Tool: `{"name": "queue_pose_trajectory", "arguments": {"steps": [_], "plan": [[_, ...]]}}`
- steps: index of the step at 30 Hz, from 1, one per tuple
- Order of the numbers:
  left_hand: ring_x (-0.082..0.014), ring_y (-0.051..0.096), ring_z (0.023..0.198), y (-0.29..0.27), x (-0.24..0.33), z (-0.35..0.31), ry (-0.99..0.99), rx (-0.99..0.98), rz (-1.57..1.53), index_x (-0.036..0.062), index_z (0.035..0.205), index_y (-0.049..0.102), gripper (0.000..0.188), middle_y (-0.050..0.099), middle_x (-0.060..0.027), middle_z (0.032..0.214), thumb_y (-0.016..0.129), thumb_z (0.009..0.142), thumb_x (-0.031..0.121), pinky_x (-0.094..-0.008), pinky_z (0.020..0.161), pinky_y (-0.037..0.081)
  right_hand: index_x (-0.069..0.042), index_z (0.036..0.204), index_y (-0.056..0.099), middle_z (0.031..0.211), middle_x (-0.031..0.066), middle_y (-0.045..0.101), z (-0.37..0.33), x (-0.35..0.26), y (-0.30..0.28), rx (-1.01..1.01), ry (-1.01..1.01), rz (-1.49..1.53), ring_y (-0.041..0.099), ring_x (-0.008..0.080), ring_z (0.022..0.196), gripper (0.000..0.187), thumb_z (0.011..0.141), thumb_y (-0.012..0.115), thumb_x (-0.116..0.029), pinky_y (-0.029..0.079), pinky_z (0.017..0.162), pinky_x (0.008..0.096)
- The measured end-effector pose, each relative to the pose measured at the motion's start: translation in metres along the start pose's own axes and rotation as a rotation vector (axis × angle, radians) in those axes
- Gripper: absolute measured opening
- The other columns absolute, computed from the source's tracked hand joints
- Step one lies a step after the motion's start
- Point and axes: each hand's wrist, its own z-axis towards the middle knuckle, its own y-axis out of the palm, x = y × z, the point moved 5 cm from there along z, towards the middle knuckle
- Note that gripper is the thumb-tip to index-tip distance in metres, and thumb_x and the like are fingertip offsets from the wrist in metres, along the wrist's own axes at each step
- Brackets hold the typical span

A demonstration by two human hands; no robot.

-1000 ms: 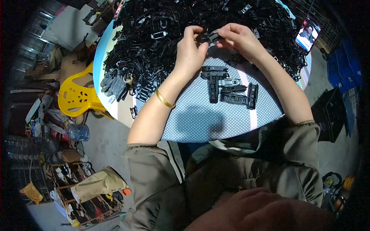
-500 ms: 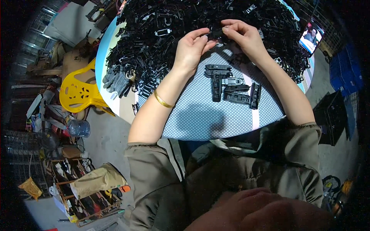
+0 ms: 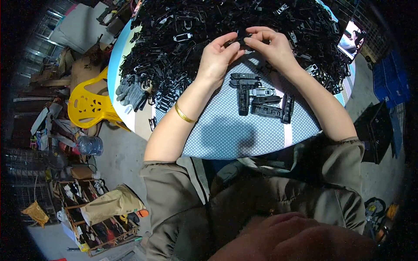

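At the far left, on the floor beside the counter [image 3: 226, 139], a yellow plastic chair [image 3: 89, 106] stood, and below it an open wooden crate [image 3: 93, 217] was seen, holding small tools whose kinds could not be told; a pair of grey gloves [image 3: 133, 91] lay on the counter's left edge, just beside the great heap of black plastic clips [image 3: 183, 39] that covered its far half. The left hand [image 3: 215, 61] was raised over the near edge of that heap, its fingers [image 3: 230, 45] pinched shut on the left end of a small black clip [image 3: 242, 35]; the clip was held clear of the counter, between both hands, its long axis lying roughly left to right, so that each hand met one end and neither was the nearer. The right hand [image 3: 272, 48] was closed on the clip's right end, fingertips touching those of the left hand. Nearer the person, below the hands, a small group of sorted black clips [image 3: 261, 98] lay on the dotted cloth, well apart from the heap, some lengthwise and some crosswise; at the far right rim a lit phone screen [image 3: 352, 38] was propped.
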Motion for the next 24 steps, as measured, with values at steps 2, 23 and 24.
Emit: {"name": "queue_pose_trajectory", "arguments": {"steps": [2,23,24], "plan": [[-0.0115,0.06,0.069,-0.001,-0.002,0.0,0.004,0.005,0.011,-0.0061,0.116,0.044,0.037,0.058,-0.0091,0.087,0.054,0.082,0.003,-0.019,0.065,0.051,0.0,0.068,0.063,0.095,0.0131,0.061,-0.003,-0.002,0.003,-0.003,-0.014,0.034,0.059,0.0179,0.088,0.022,0.069,0.069,-0.021,0.045,0.074,0.0271],[-0.016,0.06,0.067,-0.021,0.019,-0.003,0.059,0.146,-0.045,-0.003,0.115,0.043,0.031,0.058,-0.01,0.078,0.049,0.086,0.006,-0.0238,0.059,0.051,-0.005,0.079,0.065,0.073,0.013,0.063,0.015,-0.006,-0.048,-0.303,0.059,-0.988,0.061,0.0262,0.07,0.024,0.071,0.066,-0.027,0.048,0.064,0.0343],[-0.0154,0.061,0.067,-0.022,0.02,-0.004,0.06,0.161,-0.048,-0.0014,0.114,0.046,0.03,0.058,-0.0079,0.075,0.05,0.086,0.006,-0.024,0.059,0.052,-0.005,0.079,0.065,0.075,0.0124,0.063,0.013,-0.004,-0.045,-0.379,0.086,-1.063,0.061,0.0266,0.072,0.024,0.07,0.067,-0.028,0.048,0.065,0.0349]]}}
